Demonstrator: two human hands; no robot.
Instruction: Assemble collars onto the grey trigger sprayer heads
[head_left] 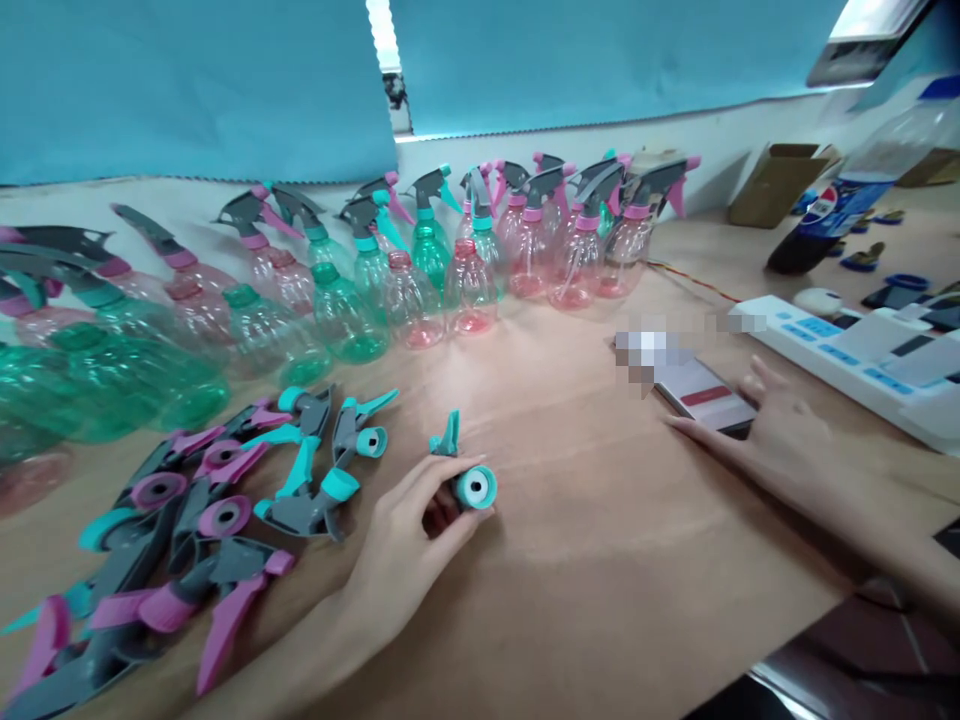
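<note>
My left hand [405, 535] is closed around a grey and turquoise trigger spray head [477, 487], its round collar facing me. Most of its grey body is hidden by my fingers. On the right, my right hand [787, 430] grips the near end of a smartphone [694, 390] lying on the table, with the thumb along one edge and the fingers at the other. Left of my left hand lies a heap of loose spray heads, such as a turquoise-collared one [307, 505] and a pink-collared one [225, 517].
Along the wall stand pink and green spray bottles, some with heads, others open-necked like the green bottle [349, 320] and pink bottle [472, 290]. A white power strip [847, 350], cola bottle [832, 205] and cardboard box [776, 190] stand right on the brown table [585, 560].
</note>
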